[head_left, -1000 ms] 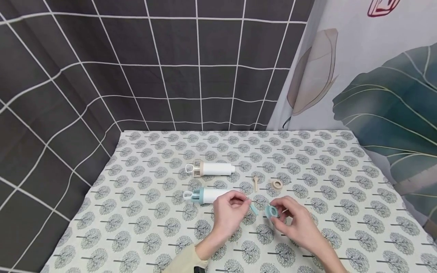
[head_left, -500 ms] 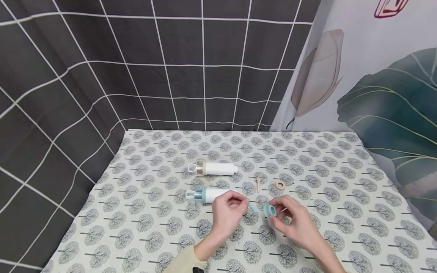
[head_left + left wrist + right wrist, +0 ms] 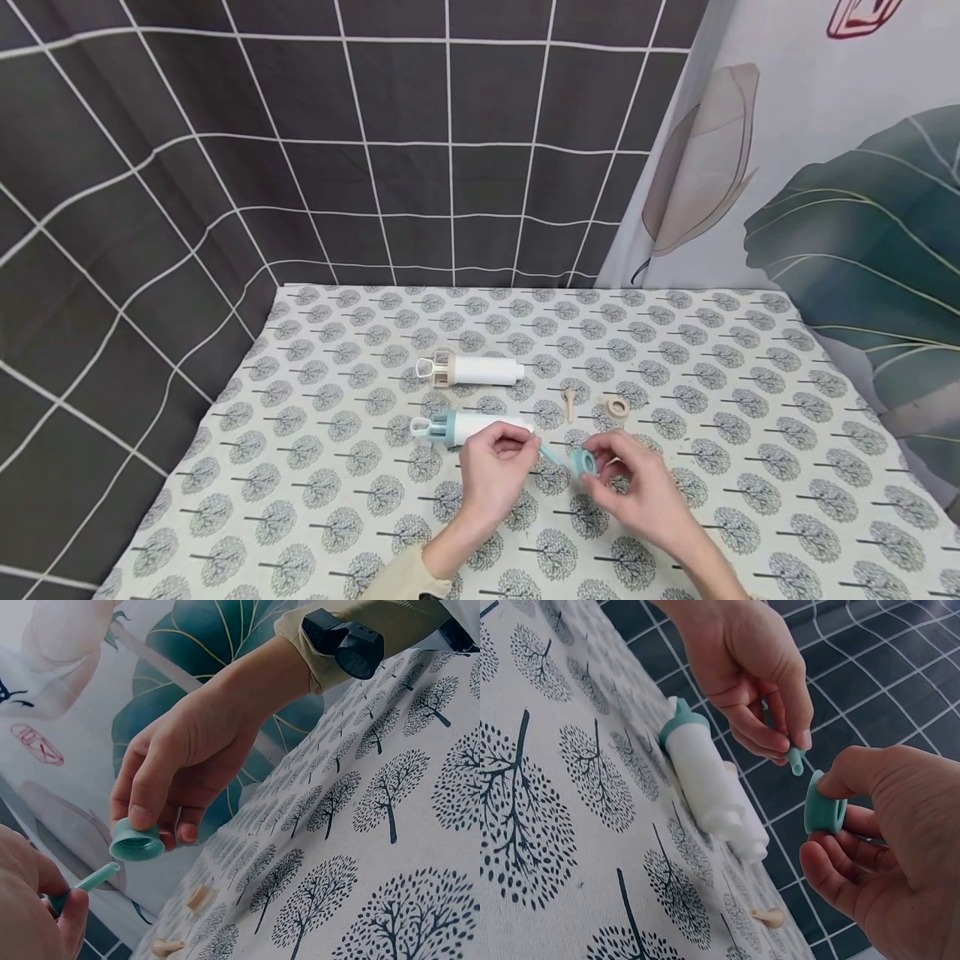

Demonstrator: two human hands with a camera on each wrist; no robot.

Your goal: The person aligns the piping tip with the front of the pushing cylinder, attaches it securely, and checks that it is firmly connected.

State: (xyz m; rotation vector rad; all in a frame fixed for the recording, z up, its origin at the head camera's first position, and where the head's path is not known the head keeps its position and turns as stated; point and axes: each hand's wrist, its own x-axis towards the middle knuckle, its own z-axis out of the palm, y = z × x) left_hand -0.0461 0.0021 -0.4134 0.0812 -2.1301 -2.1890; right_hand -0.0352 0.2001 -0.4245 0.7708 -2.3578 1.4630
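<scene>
The right hand (image 3: 637,487), over the worktop's (image 3: 322,500) near half, pinches the teal ring (image 3: 137,850) and has carried it closer to the teal stick (image 3: 551,453) than half a second ago; the left hand (image 3: 491,471) pinches that stick. The head view brings the pair close together, while the right wrist view shows a gap and the stick's hollow end. Only the left wrist view shows a black device (image 3: 350,646) at the right cuff. Beyond lie the teal-collared cylinder (image 3: 472,426), tan stick (image 3: 570,407) and tan ring (image 3: 608,407), unmoved; nearer the worktop's far edge, the tan-collared cylinder (image 3: 483,371).
</scene>
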